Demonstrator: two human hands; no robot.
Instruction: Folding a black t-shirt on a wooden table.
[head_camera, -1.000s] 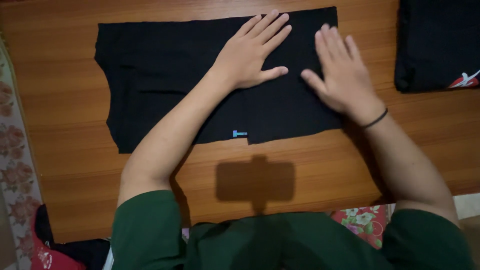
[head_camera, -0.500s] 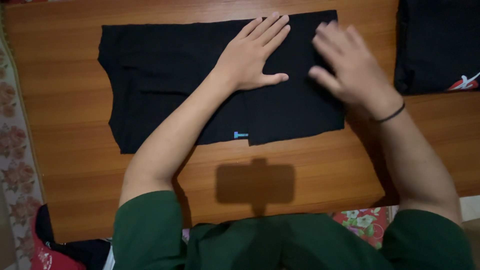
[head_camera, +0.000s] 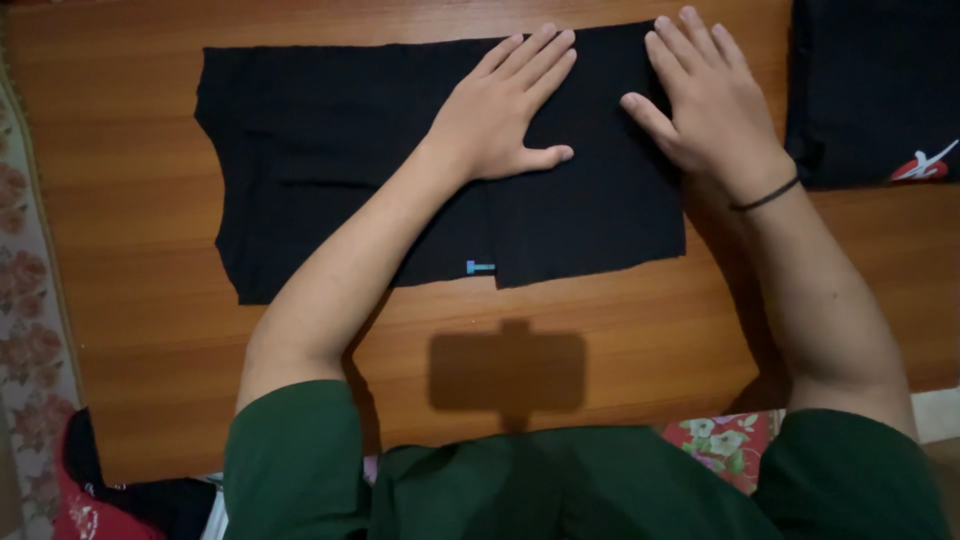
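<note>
A black garment (head_camera: 320, 150) lies folded flat on a wooden table (head_camera: 150, 350), with a small blue tag (head_camera: 479, 267) near its front edge. My left hand (head_camera: 505, 110) presses flat on the cloth's middle, fingers spread and pointing to the far right. My right hand (head_camera: 710, 100) lies flat on the garment's right end, fingers apart, partly over its right edge. A thin black band circles my right wrist (head_camera: 765, 195). Neither hand grips anything.
A second folded black garment (head_camera: 870, 80) with a red and white print lies at the table's far right. Floral fabric (head_camera: 25, 300) runs along the left edge. Red and black clothes (head_camera: 110, 505) sit at the lower left. I wear a dark green shirt (head_camera: 560, 485).
My right hand lifted off the cloth, moved right and farther away, and now rests flat at the garment's right edge. My left hand has stayed in place.
</note>
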